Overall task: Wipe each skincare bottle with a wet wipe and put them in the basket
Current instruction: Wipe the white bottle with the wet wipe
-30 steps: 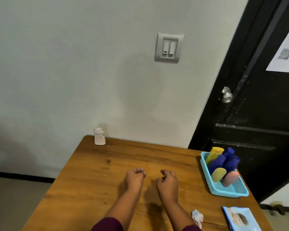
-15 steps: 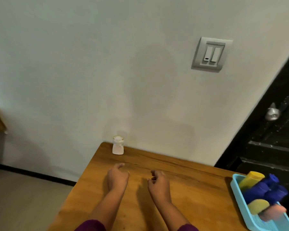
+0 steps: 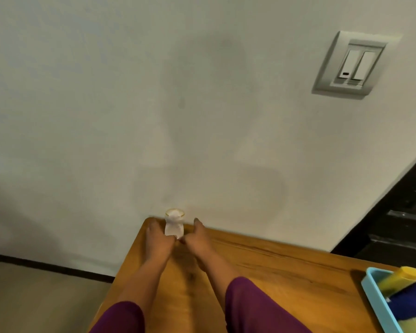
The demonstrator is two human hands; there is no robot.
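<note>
A small white bottle (image 3: pixel 174 224) with a gold-rimmed top stands upright at the far left corner of the wooden table (image 3: pixel 274 272). Both arms stretch out to it. My left hand (image 3: pixel 157 239) lies just left of the bottle and my right hand (image 3: pixel 198 240) just right of it, fingers extended along its sides. Motion blur hides whether either hand touches it. At the lower right, the light blue basket (image 3: pixel 372 294) holds a yellow bottle (image 3: pixel 400 277) and a dark blue bottle (image 3: pixel 413 301), partly cut off by the frame.
The table's far edge runs along a pale wall with a light switch (image 3: pixel 353 66). A black door (image 3: pixel 399 227) stands at the right. Left of the table the floor (image 3: pixel 34 296) drops away.
Both hands have moved forward and left across the table, from its middle to either side of the white bottle. The view has swung left, pushing the basket to the right edge.
</note>
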